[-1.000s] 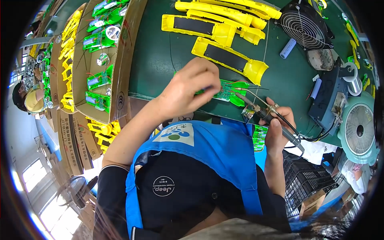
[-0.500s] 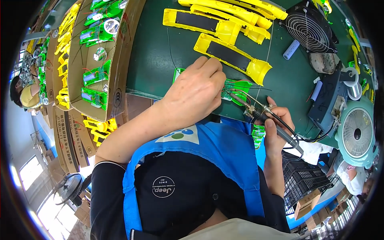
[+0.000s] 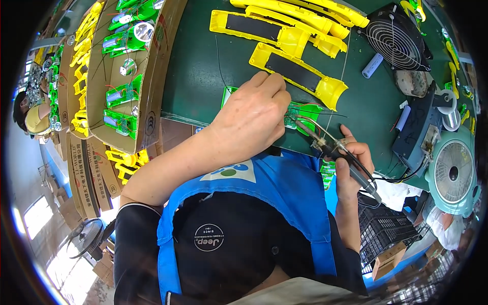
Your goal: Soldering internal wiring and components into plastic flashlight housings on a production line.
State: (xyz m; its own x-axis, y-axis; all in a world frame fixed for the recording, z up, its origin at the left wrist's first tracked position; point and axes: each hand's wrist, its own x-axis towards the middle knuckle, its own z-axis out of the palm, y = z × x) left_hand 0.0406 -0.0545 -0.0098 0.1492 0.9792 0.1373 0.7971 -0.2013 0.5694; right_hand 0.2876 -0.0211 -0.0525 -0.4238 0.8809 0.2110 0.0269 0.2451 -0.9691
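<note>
My left hand is closed, knuckles up, over a green plastic housing that shows on both sides of it; the fingertips are hidden beneath the hand. A small green circuit board with thin wires sits in the housing by my fingers. In my right hand is a soldering iron with a thin metal feed tube along it. Its tip points left and away from me and is at the board; whether it touches, I cannot tell. Just beyond lies a yellow shell with a dark strip.
More yellow shells lie at the far side. At the right are a black fan, a battery cell, a blue soldering station, a solder spool and a pale-green fan. A carton of green housings stands left.
The soldering iron has tilted slightly, its rear end swinging toward me and a little left. My left hand keeps its place on the housing. The whole view has shifted a little.
</note>
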